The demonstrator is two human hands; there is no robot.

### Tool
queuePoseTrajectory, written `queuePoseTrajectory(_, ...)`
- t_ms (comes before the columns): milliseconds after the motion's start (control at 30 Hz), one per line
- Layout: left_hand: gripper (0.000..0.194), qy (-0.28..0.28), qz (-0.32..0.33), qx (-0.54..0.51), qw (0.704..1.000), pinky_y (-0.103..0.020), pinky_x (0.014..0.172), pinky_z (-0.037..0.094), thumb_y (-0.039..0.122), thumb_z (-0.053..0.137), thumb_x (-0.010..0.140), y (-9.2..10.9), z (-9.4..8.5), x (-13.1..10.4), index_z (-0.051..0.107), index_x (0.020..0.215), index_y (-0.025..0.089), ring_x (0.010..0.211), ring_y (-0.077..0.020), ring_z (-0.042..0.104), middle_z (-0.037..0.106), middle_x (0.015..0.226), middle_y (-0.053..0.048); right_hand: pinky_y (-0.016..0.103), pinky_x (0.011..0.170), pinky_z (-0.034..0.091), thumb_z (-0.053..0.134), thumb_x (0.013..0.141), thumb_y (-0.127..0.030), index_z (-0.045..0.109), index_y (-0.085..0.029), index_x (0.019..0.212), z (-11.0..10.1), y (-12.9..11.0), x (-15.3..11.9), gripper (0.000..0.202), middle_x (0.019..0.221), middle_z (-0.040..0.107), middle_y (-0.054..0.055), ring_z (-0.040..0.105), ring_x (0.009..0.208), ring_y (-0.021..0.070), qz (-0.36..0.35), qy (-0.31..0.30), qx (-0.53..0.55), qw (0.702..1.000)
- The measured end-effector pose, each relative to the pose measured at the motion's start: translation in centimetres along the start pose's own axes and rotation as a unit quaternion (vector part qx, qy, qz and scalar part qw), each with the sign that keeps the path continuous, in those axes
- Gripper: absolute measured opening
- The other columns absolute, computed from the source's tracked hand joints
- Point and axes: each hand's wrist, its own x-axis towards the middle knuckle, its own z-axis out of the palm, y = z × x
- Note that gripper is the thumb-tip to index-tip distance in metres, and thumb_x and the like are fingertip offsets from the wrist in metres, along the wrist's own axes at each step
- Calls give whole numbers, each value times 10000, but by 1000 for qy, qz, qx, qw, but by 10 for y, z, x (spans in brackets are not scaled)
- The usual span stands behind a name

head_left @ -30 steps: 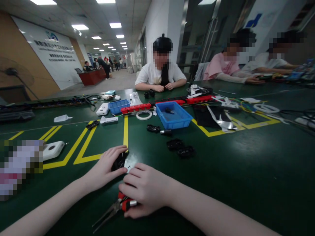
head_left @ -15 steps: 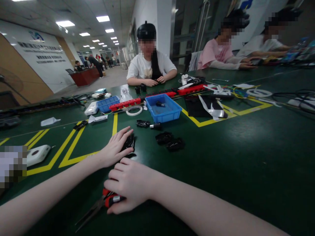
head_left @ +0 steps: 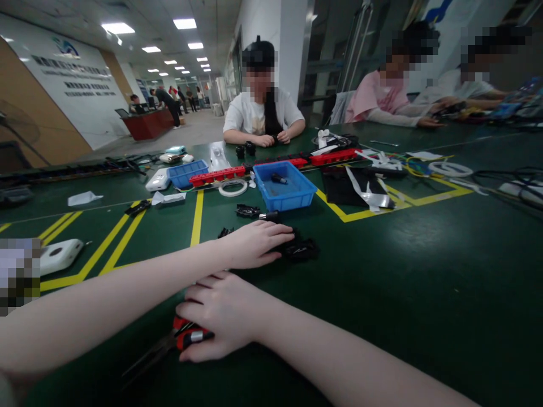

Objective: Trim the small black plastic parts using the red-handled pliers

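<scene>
My right hand (head_left: 220,316) is wrapped round the red and black handles of long-nosed pliers (head_left: 193,334), whose jaws point to the lower left. Beyond it, my left hand (head_left: 258,243) reaches across to the right with its fingers apart, at the edge of some black parts (head_left: 301,249) on the green table. Its fingertips partly cover one of them. Just behind lie a black cylinder with a silver band (head_left: 268,216) and another black part (head_left: 248,211). A small black piece (head_left: 225,232) shows behind my left wrist.
A blue tray (head_left: 285,201) holds a black part. Left of it are a smaller blue tray (head_left: 189,173), a white ring (head_left: 232,188) and a red strip (head_left: 218,176). Black sheeting (head_left: 339,189) lies to the right. A person (head_left: 263,113) sits opposite; others sit at right.
My left hand has moved right, from the black part near my right hand to the black parts further right. My right hand still holds the pliers, slightly shifted. The view has shifted slightly.
</scene>
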Motion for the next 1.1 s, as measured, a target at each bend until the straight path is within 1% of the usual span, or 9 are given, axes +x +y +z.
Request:
queuePoseTrajectory(100,386,6,-5,-2,1000,-400,1088,467,153,476,979,-4,6,4,564,1355,141,1265,-241,572,557,1425,-129,360,939,423,564,919,-562,664,-113,1150,-3,0,0,515,1116,702,125,612,1011,234,-1,-7,3,1000)
queuePoseTrajectory(200,353,17,-9,3,1000,-388,1040,508,145,489,972,-6,5,1,616,1301,130,1197,-240,617,604,1352,-140,351,939,425,561,921,-558,665,-106,1155,-4,0,1,520,1124,699,128,613,1010,231,-1,-11,6,1000)
queuePoseTrajectory(400,306,-13,-40,-24,999,-325,936,555,88,485,956,1,-4,-9,706,1157,155,1063,-206,681,683,1206,-96,332,876,451,574,917,-544,660,-102,1142,0,1,1,503,1109,690,132,615,981,226,1,-4,25,1000)
queuePoseTrajectory(533,267,-9,-64,-44,997,-277,844,562,81,508,946,5,-10,-17,718,1086,170,971,-180,695,695,1116,-68,338,872,463,581,920,-535,654,-105,1155,0,1,1,496,1130,680,138,606,1002,228,1,-12,33,999)
queuePoseTrajectory(733,271,-4,-71,-20,997,-267,820,549,108,482,969,9,-22,-37,702,1109,185,948,-176,683,682,1077,-59,345,894,462,580,920,-541,643,-99,1188,-3,1,1,521,1157,662,138,590,1038,238,9,-27,38,999)
queuePoseTrajectory(833,284,8,-60,-13,998,-278,808,552,139,442,995,16,-35,-56,698,1115,167,945,-185,679,681,1074,-76,356,900,457,589,906,-556,649,-114,1181,-3,3,1,525,1145,660,124,579,1042,244,20,-22,42,999)
queuePoseTrajectory(900,304,30,-48,-16,998,-287,823,554,175,408,1016,22,-45,-74,699,1100,153,952,-191,676,684,1057,-89,367,928,444,593,901,-561,650,-121,1171,-1,4,1,519,1138,659,121,570,1058,249,27,-15,39,999)
queuePoseTrajectory(967,334,66,-54,-24,996,-286,851,551,203,375,1032,27,-56,-99,702,1085,155,986,-192,670,688,1065,-96,382,961,427,599,895,-565,652,-124,1151,-1,4,1,513,1134,659,124,565,1067,255,33,-13,30,999)
queuePoseTrajectory(1100,280,79,-102,-18,991,-261,890,547,270,445,1021,27,-69,-161,706,1101,209,1020,-172,664,688,1104,-53,389,962,412,569,915,-558,636,-115,1171,-2,2,3,516,1138,653,131,567,1060,256,26,-14,16,999)
